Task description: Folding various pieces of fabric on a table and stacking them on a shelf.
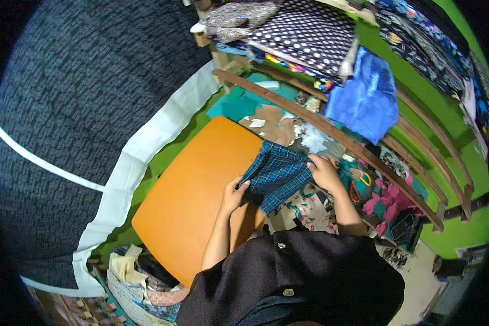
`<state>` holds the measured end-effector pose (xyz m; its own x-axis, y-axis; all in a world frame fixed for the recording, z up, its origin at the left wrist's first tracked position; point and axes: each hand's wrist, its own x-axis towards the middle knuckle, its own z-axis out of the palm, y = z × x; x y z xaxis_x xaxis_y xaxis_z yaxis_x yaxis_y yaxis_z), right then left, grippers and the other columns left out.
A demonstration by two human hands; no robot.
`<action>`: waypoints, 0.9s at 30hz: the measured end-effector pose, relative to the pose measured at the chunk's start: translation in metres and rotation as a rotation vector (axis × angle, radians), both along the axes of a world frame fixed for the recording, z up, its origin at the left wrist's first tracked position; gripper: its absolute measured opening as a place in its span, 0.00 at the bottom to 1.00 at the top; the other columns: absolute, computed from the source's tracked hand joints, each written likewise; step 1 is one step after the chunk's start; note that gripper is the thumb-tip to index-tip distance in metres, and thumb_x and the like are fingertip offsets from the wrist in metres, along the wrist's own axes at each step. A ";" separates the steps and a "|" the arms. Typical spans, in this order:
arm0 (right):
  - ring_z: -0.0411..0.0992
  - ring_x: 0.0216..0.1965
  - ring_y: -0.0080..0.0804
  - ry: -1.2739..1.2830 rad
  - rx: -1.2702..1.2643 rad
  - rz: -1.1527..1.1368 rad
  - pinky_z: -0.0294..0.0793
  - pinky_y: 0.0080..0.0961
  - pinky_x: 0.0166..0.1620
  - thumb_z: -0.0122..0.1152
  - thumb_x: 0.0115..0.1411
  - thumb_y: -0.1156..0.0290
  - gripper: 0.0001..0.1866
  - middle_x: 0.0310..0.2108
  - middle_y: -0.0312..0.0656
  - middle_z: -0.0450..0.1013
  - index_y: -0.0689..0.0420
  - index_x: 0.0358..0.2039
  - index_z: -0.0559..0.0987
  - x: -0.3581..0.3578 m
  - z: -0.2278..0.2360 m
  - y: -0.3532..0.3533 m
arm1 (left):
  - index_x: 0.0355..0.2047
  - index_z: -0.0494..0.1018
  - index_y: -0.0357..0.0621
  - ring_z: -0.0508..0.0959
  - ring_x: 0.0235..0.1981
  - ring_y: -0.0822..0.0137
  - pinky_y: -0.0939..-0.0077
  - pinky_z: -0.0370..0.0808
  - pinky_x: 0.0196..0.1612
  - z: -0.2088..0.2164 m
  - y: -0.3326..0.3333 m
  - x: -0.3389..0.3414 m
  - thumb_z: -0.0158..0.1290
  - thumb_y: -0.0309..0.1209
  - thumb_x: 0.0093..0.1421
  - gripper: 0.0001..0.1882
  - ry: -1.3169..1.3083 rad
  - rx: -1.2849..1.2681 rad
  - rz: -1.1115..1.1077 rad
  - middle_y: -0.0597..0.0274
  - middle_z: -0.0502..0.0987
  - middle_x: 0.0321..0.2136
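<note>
A blue-green plaid cloth [280, 173] is stretched between my two hands, with a gathered edge along its left side. My left hand [233, 194] pinches its lower left edge, thumb on top. At its right edge, my right hand [323, 171] grips the cloth between thumb and fingers. The left part of the cloth lies over the right edge of an orange board or tabletop [195, 187]; whether it touches the surface I cannot tell. My fingertips are partly hidden by the fabric.
Wooden rails [331, 126] cross beyond my hands, with a shiny blue cloth [367, 98] and folded polka-dot fabric [307, 35] over them. Pink scraps [388, 200] and red and yellow loops [366, 179] lie at right. A dark textured sheet [92, 81] hangs left; a fabric pile [141, 277] sits lower left.
</note>
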<state>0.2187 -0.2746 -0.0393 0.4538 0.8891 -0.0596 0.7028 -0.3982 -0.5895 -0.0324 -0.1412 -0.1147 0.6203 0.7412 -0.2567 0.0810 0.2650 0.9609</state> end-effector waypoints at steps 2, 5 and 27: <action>0.65 0.42 0.46 -0.081 0.104 -0.051 0.47 0.45 0.55 0.48 0.55 0.68 0.10 0.33 0.48 0.70 0.55 0.37 0.71 0.010 0.018 -0.024 | 0.35 0.71 0.36 0.68 0.28 0.80 0.86 0.65 0.33 -0.004 -0.011 0.019 0.48 0.29 0.57 0.09 -0.067 0.082 -0.014 0.71 0.71 0.26; 0.66 0.41 0.45 -0.149 0.296 -0.133 0.48 0.46 0.55 0.50 0.54 0.68 0.09 0.32 0.46 0.71 0.55 0.35 0.72 0.022 0.046 -0.061 | 0.36 0.71 0.36 0.68 0.30 0.79 0.85 0.65 0.36 0.023 -0.039 0.055 0.47 0.29 0.58 0.09 -0.184 0.194 -0.021 0.69 0.72 0.28; 0.66 0.31 0.25 -1.058 0.980 -0.769 0.47 0.33 0.38 0.56 0.47 0.71 0.10 0.20 0.30 0.72 0.44 0.31 0.79 0.144 0.204 -0.132 | 0.37 0.69 0.35 0.73 0.24 0.73 0.86 0.70 0.20 0.242 -0.051 0.265 0.45 0.26 0.58 0.09 -0.410 0.826 -0.174 0.62 0.71 0.27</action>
<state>0.3627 -0.4065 0.1652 0.2512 -0.0440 0.9669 0.7594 -0.6105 -0.2250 0.2328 -0.1926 0.1272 0.6650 0.4790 0.5730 -0.3316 -0.4981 0.8012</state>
